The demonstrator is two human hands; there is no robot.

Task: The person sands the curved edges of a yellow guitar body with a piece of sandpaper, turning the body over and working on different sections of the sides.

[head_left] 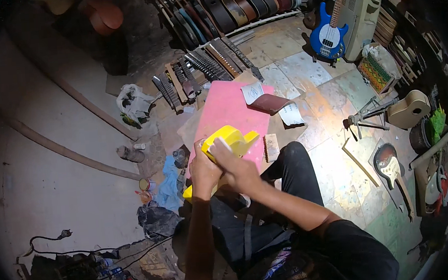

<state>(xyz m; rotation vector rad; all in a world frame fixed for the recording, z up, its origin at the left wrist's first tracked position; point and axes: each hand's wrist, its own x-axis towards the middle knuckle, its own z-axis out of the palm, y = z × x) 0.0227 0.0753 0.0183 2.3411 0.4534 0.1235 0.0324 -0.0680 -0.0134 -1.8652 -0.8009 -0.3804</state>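
Observation:
A bright yellow piece shaped like a guitar body (226, 133) is held up over my lap, with a rounded lobe and a pointed horn at its far end. My left hand (204, 170) wraps round its left side. My right hand (239, 170) presses across its face, fingers together on a small pale pad or folded sheet (215, 148), which I cannot make out well. More yellow shows below my left wrist. Beyond my hands lies a pink board (220, 106). A curled brown sandpaper sheet (271, 103) with a white back rests on its right edge.
A toothed wooden block (271, 148) lies beside my knee. Guitar necks (205, 62) lie beyond the board, before a rack of guitars (234, 5). A blue bass (327, 34) leans at the far right. Blue cloth (168, 184) and cans (146, 185) are at left.

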